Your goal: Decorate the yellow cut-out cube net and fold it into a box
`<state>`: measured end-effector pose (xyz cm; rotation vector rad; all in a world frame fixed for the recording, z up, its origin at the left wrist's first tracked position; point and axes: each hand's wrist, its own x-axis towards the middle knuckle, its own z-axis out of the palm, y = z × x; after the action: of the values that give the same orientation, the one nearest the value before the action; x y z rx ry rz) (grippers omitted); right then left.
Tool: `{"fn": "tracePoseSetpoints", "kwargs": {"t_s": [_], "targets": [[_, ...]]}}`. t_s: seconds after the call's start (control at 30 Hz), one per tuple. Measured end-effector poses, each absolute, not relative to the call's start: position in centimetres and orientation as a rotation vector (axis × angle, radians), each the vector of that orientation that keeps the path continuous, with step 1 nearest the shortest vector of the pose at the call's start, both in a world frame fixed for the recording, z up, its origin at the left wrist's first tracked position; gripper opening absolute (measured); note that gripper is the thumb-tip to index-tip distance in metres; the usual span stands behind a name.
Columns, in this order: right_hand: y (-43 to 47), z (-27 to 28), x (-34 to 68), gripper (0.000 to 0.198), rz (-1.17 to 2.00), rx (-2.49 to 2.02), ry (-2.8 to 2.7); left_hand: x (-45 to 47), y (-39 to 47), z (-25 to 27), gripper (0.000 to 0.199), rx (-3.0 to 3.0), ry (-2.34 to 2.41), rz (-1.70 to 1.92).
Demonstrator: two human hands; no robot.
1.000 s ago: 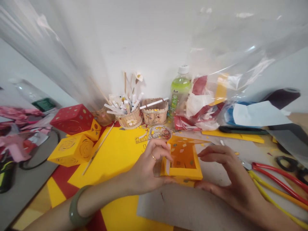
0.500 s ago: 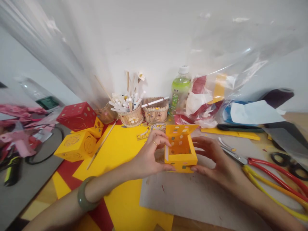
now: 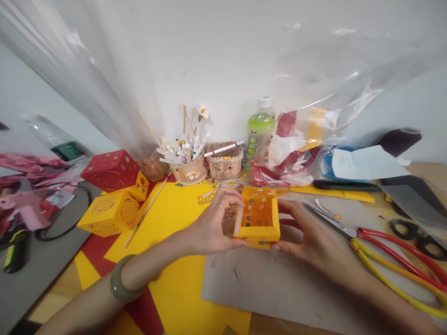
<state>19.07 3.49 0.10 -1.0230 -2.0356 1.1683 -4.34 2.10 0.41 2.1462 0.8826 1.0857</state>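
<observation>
A small yellow paper box (image 3: 260, 231) with cut-out holes in its walls is held up between both hands, its open top tilted toward me. My left hand (image 3: 220, 221), with a ring on one finger and a green bangle on the wrist, grips the box's left side between fingers and thumb. On the right side, my right hand (image 3: 303, 230) curves round the box, thumb at the lower front corner and fingers behind. Under the box lies a grey board (image 3: 237, 288), beside a large yellow paper sheet (image 3: 181, 293).
Large scissors (image 3: 359, 232) with red and yellow handles lie at right, near black-handled scissors (image 3: 415, 232). At left sit a red box (image 3: 111, 170), a yellow box (image 3: 108, 214) and a pink glue gun (image 3: 26, 204). Behind stand pen baskets (image 3: 190, 170) and a green drink bottle (image 3: 260, 128).
The box has tipped slightly, so more of its inside faces me, and it has shifted a little left. Both hands keep their hold on it.
</observation>
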Motion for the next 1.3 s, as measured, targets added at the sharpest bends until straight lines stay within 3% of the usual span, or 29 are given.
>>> {"fn": "tracePoseSetpoints", "kwargs": {"t_s": [0.17, 0.3, 0.63, 0.77, 1.0, 1.3], "targets": [[3.5, 0.5, 18.7, 0.056, 1.369, -0.999, -1.937, -4.0, 2.5, 0.6, 0.061, 1.763, 0.9, 1.119], [3.6, 0.7, 19.1, 0.061, 1.427, -0.823, -1.92, -3.5, 3.2, 1.6, 0.047, 1.224, 0.952, 1.207], [2.3, 1.9, 19.3, 0.045, 0.492, -0.824, -2.141, -2.6, 2.8, 2.6, 0.039, 0.877, 0.989, 1.058], [2.0, 1.8, 19.0, 0.033, 0.278, -0.837, -2.151, -2.5, 2.4, 2.5, 0.038, 0.873, 0.98, 0.983], [2.3, 0.7, 19.1, 0.003, 0.489, -0.882, -2.406, -2.9, 2.7, 1.9, 0.047, 1.043, 1.1, 1.02], [2.3, 0.6, 18.7, 0.024, 0.622, -0.627, -2.64, -4.4, 1.9, 0.0, 0.049, 1.778, 0.96, 1.061]]}}
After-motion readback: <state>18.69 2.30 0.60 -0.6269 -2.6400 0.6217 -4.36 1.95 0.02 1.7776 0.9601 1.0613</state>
